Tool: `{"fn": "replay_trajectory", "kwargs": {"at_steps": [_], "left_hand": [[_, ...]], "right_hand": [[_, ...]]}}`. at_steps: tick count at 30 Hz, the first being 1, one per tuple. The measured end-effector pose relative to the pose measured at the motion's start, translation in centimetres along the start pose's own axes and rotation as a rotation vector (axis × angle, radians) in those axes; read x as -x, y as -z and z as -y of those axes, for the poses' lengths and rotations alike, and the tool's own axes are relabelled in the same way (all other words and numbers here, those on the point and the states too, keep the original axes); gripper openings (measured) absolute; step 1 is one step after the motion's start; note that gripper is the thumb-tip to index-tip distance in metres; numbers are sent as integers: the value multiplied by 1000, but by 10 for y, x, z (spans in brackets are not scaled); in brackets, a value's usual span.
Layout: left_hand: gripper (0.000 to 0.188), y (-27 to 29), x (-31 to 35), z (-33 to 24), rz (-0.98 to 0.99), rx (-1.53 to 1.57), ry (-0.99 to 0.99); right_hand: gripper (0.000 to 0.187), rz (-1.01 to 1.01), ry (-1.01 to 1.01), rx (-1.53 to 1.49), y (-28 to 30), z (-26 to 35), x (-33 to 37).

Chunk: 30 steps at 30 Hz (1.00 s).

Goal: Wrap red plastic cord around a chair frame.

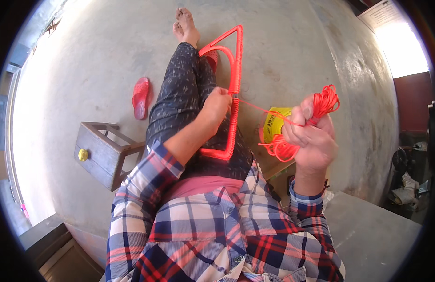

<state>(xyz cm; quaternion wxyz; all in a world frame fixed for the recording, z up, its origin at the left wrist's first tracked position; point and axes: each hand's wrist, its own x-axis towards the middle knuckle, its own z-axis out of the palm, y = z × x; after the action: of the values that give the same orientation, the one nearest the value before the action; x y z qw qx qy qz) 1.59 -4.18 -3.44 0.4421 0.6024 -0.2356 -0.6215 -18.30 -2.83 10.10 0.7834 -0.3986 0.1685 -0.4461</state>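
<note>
The left hand [216, 106] has bent fingers closed tight on the red, cord-wrapped frame [233, 127] at the lap's [208, 168] right edge. A thin red cord [251, 104] runs past a yellow label [275, 124] with dark writing — to the raised right hand [314, 136], fingers curled round looped red cord [325, 102].

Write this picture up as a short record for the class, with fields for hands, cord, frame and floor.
Left hand: holds the red frame
Right hand: grips a red cord bundle
Cord: one strand stretches between right hand and frame
Frame: angular, with a curved inner piece
Floor: left of the legs, a red slipper and stool
</note>
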Motion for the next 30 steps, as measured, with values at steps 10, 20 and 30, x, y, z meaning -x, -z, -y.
{"fn": "replay_trajectory", "kwargs": {"at_steps": [10, 20, 30], "left_hand": [[24, 38, 19, -30, -218, -542, -541], [17, 36, 25, -6, -206, -503, -605], [17, 21, 28, -65, 132, 9, -226]], "right_hand": [[30, 277, 24, 1143, 72, -58, -38], [30, -139, -239, 605, 82, -122, -41], [31, -305, 131, 240, 55, 2, -63]]}}
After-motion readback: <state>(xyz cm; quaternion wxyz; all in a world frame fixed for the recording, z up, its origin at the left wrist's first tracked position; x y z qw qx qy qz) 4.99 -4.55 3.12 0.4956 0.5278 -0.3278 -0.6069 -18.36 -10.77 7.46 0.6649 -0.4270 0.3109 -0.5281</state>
